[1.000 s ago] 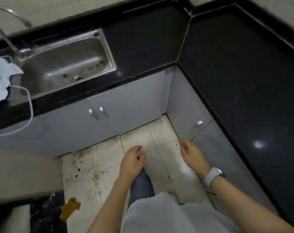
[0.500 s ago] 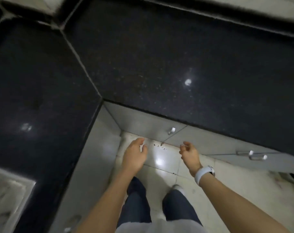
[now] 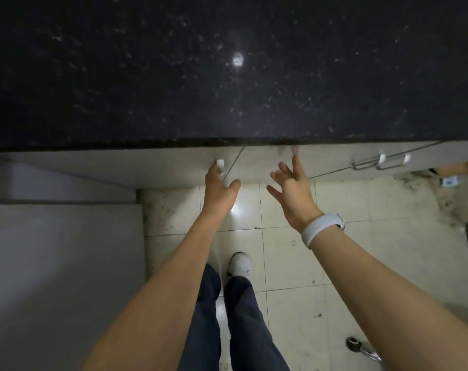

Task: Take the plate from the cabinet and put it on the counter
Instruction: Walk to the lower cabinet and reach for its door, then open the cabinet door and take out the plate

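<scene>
No plate is in view. The black speckled counter [image 3: 227, 76] fills the upper half of the head view. Below its edge run grey cabinet doors [image 3: 120, 167], all closed. My left hand [image 3: 219, 188] reaches up to the small white handle [image 3: 220, 164] on the left door, fingertips touching it; whether they grip it I cannot tell. My right hand [image 3: 291, 188], with a white wristband, is held open with fingers spread, fingertips near the right door [image 3: 265, 162] just below the counter edge.
Further right, two more white handles [image 3: 382, 158] sit on another pair of doors. A grey cabinet side [image 3: 61, 263] stands at my left. My legs and a white shoe [image 3: 239, 263] are on the stained tile floor. A small dark metal object [image 3: 353, 344] lies at lower right.
The view has swung right, away from the sink and the counter corner, and now faces this counter squarely. Both hands have risen from waist height to the cabinet doors; the right hand has opened.
</scene>
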A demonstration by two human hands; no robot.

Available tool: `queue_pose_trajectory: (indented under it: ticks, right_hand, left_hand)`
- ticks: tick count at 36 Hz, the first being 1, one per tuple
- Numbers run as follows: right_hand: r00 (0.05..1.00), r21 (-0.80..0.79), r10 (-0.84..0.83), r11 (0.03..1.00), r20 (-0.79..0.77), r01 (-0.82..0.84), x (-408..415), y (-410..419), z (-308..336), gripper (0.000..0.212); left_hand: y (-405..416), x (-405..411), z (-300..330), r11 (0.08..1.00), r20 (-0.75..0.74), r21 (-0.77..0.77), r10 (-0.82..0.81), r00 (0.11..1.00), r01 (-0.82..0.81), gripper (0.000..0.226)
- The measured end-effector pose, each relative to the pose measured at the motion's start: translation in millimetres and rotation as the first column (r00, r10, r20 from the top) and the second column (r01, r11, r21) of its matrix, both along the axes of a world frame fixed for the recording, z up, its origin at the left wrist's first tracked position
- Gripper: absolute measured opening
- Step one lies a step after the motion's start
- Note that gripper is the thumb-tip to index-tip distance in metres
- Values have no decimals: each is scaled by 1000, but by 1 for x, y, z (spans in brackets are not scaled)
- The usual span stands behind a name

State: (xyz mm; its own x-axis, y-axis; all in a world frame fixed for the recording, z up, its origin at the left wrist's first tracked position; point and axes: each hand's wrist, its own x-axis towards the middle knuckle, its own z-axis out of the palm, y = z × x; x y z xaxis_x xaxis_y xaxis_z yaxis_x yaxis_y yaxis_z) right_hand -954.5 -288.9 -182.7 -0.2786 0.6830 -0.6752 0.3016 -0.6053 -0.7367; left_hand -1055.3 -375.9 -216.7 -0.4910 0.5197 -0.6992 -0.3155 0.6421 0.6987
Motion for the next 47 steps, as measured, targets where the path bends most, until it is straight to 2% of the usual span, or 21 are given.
queue_pose_trajectory:
  ticks: [4, 7, 9, 12, 17, 19, 21, 23, 26, 29, 33, 35, 41, 45, 47]
  right_hand:
    - [984, 84, 145, 985, 102, -154, 11, -8, 2, 46]
    - [937, 203, 307, 919, 166, -337, 13, -23, 4, 44]
    - [876, 266, 443, 836, 191, -480, 13, -34, 7, 46]
    - [736, 339, 643, 658, 212, -673, 15, -55, 12, 51]
    - [505, 336, 834, 421, 222, -842, 41, -95, 13, 55]
    - [395, 324, 889, 313, 230, -893, 54, -112, 13, 61]
    - [306, 311, 926, 231, 220, -922, 61, -130, 13, 65]
    - [237, 298, 951, 171, 199, -939, 63, -148, 12, 64]
    - [122, 341, 979, 60, 163, -938, 58, -175, 7, 56]
    - [19, 350, 987, -39, 159, -936, 44, -198, 10, 53]
    - [-33, 308, 972, -105, 232, -945, 26, -220, 16, 50]
    - [-29, 292, 967, -105, 254, -951, 21, -225, 16, 48]
    - [73, 206, 956, 13, 283, -978, 15, -218, 9, 44]
    - [221, 159, 926, 179, 307, -971, 15, -202, 3, 39]
    - [301, 141, 903, 270, 308, -953, 14, -191, -1, 38]
  left_hand:
    - [-7, 4, 3, 1000, -40, 3, 29, 999, -29, 59]
    - [-22, 10, 7, 1000, -63, -22, 0, 998, -2, 53]
    - [-36, 18, 10, 998, -77, -47, -36, 996, 32, 53]
    - [-64, 32, 18, 992, -83, -105, -76, 994, 67, 48]
    - [-122, 47, 26, 978, -16, -206, -48, 999, 43, 34]
    - [-147, 48, 37, 968, -64, -238, 64, 996, -78, 35]
    - [-173, 49, 54, 946, -182, -239, 178, 967, -219, 35]
    - [-194, 51, 74, 922, -270, -179, 290, 918, -344, 36]
    - [-212, 53, 99, 891, -319, -78, 403, 858, -447, 35]
    - [-226, 53, 109, 889, -383, -77, 392, 836, -452, 31]
    - [-250, 51, 109, 883, -520, -188, 282, 806, -431, 49]
    - [-259, 48, 110, 876, -582, -261, 193, 790, -406, 51]
    - [-281, 37, 107, 862, -641, -371, 31, 767, -346, 58]
    - [-276, 39, 102, 854, -767, -426, -166, 620, -297, 57]
    - [-262, 41, 101, 870, -801, -417, -215, 559, -262, 56]
